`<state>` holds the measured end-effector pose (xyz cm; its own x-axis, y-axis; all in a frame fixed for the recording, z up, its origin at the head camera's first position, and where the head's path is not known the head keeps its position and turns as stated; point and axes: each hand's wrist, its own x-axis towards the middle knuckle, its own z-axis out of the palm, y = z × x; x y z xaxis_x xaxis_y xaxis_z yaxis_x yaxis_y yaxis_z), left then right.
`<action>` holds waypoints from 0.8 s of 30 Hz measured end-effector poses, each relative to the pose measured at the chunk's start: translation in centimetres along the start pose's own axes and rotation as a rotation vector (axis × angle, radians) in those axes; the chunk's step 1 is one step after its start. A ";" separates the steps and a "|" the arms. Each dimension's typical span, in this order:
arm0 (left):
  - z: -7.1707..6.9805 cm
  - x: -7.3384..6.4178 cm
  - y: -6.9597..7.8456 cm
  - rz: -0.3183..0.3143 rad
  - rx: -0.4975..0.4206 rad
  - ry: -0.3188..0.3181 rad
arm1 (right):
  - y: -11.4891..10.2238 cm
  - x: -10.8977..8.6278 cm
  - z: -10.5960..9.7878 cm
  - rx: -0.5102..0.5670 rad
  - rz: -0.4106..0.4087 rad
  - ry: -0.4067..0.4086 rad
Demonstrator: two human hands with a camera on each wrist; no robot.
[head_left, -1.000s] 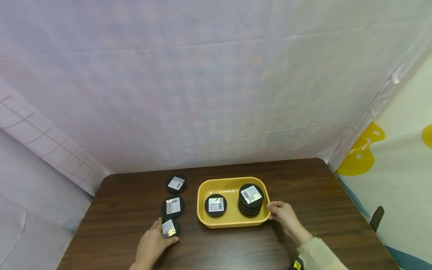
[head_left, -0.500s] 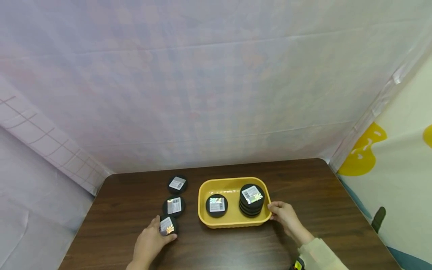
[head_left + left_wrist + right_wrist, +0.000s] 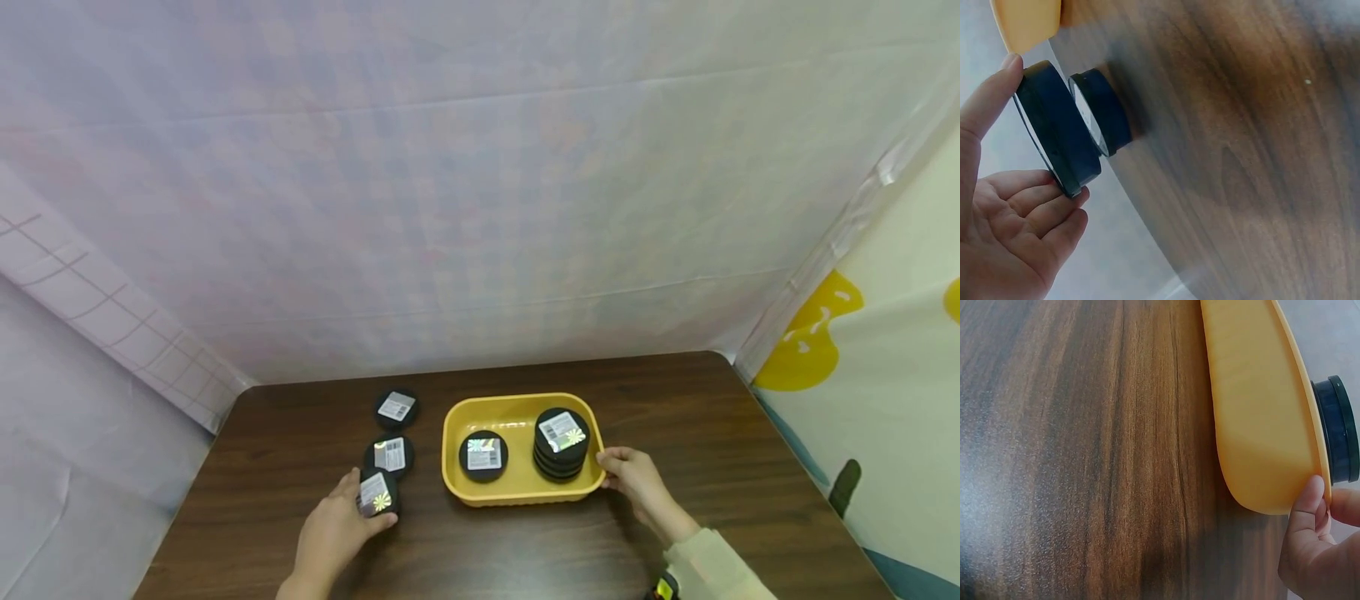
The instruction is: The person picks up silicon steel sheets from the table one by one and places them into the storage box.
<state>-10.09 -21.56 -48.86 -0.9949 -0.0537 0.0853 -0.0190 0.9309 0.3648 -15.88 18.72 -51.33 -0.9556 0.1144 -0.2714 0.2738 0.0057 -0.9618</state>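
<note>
My left hand [image 3: 330, 533] grips a flat round black jar [image 3: 378, 493] by its sides, thumb on the near side and fingers beyond. A label shows on its top. In the left wrist view this jar [image 3: 1057, 128] is raised off the table, with another jar [image 3: 1107, 112] behind it. My right hand [image 3: 636, 485] pinches the right rim of a yellow plastic basket [image 3: 519, 501]. Inside the basket, a single black jar [image 3: 483, 457] lies at the left and a stack of several jars [image 3: 562, 442] stands at the right.
Two more labelled black jars, a middle one [image 3: 389, 457] and a far one [image 3: 396, 408], lie left of the basket on the dark wooden table [image 3: 720, 433]. Pale cloth walls [image 3: 480, 208] enclose the table's back and sides.
The jar in my left hand has risen slightly and shifted toward the middle jar, now overlapping its near edge in the head view. My right hand and the basket stay put.
</note>
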 end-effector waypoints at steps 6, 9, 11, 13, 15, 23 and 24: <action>-0.3 0.1 0.3 0.010 0.013 -0.004 | 0.1 0.1 0.0 -0.003 -0.003 -0.008; -0.3 0.3 0.4 0.025 0.018 0.002 | 0.1 0.1 -0.1 -0.003 0.000 -0.009; -0.5 0.4 0.7 0.029 0.019 0.003 | 0.2 0.2 -0.1 -0.003 -0.002 -0.014; -0.5 0.6 0.9 0.033 0.019 0.000 | 0.2 0.2 -0.1 -0.003 -0.001 -0.015; -0.6 0.7 1.1 0.037 0.021 -0.004 | 0.2 0.2 -0.1 -0.004 0.003 -0.012; -0.7 1.3 1.9 0.048 0.026 -0.051 | 0.2 0.2 0.0 0.010 0.003 -0.002; -0.7 1.4 2.1 0.051 0.026 -0.056 | 0.2 0.2 -0.1 0.012 0.002 -0.001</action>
<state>-11.40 -19.99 -47.32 -0.9986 0.0140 0.0511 0.0305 0.9409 0.3372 -16.02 18.79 -51.55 -0.9552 0.1131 -0.2737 0.2747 -0.0063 -0.9615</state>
